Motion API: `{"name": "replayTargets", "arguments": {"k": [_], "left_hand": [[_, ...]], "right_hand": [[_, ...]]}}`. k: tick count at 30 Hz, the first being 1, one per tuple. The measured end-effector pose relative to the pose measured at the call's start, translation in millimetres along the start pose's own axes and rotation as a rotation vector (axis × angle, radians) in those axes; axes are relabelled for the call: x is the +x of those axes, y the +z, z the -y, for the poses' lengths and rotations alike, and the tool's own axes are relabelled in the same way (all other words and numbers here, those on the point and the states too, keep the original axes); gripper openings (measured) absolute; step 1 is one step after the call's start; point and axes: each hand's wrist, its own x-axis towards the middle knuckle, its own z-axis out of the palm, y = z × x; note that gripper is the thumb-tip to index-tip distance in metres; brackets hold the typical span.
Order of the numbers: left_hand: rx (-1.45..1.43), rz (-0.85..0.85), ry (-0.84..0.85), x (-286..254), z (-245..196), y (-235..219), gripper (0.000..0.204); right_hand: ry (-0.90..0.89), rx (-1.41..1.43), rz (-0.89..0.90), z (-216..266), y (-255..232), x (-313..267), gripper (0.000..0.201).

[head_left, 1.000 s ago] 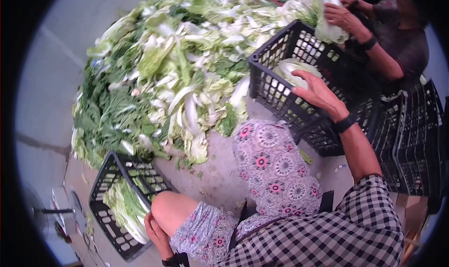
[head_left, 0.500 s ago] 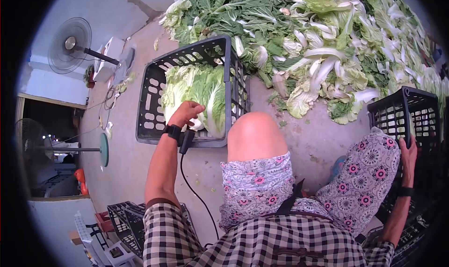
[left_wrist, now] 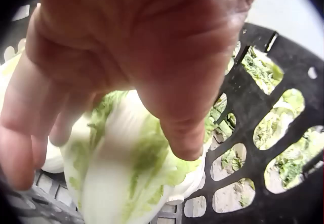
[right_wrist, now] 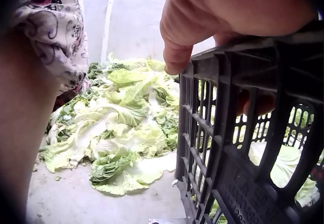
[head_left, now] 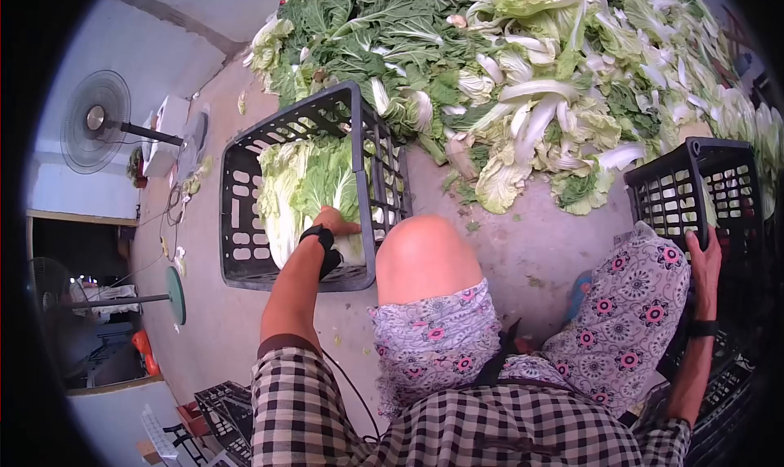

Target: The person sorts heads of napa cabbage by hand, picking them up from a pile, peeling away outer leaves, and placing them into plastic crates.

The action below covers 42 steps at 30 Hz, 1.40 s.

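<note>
My left hand (head_left: pixel 331 220) reaches down into a black plastic crate (head_left: pixel 357 132) on the left. In the left wrist view its thumb and fingers straddle a napa cabbage (left_wrist: pixel 116 173), white ribs outward, the thumb right at its leaf. More napa cabbage (head_left: pixel 286 181) lies beyond the hand in that crate. On the right, my right hand (head_left: pixel 706 259) grips the rim of a second black crate (right_wrist: pixel 202 133), thumb outside and fingertips showing through the slots. A napa cabbage (right_wrist: pixel 283 165) is inside this crate.
A big heap of loose cabbage leaves (head_left: pixel 531 99) covers the floor ahead, between and beyond the crates. Two standing fans, one of them a grey fan (head_left: pixel 96 120), are at the left, with cables on the floor. More black crates (head_left: pixel 224 414) stand at the lower left.
The view has swung left. My left hand has gone from beside the knee into the left crate and deeper onto the cabbage. My right hand has left the cabbage and taken the right crate's rim.
</note>
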Motion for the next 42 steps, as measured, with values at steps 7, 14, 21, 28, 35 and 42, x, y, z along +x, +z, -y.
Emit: {"name": "replayTargets", "arguments": {"k": [7, 14, 21, 28, 35, 42], "left_hand": [[-0.444, -0.083, 0.034, -45.7, 17.7, -51.4, 0.052], [-1.58, -0.036, 0.214, -84.4, 69.6, -71.1, 0.038], [-2.438, 0.261, 0.673, -158.5, 47.6, -131.6, 0.052], [-2.424, 0.893, 0.998, -233.0, -119.3, -149.0, 0.06], [-2.015, 1.076, 1.014, -294.7, -248.3, -96.6, 0.063], [-1.427, 0.274, 1.186, -273.3, -233.1, -76.4, 0.066]], "right_hand": [[-0.025, -0.125, -0.074, 1.1, 4.6, -0.3, 0.054], [-0.024, -0.17, -0.078, -0.8, 6.4, 2.0, 0.055], [-0.074, -0.15, -0.183, 20.4, 1.6, -9.8, 0.063], [-0.406, 0.59, -0.135, 147.9, -26.0, -39.4, 0.059], [-0.91, 0.497, 0.157, 272.5, -24.5, -79.8, 0.082], [-0.342, 1.019, 0.292, 239.3, -14.1, -40.9, 0.066]]}}
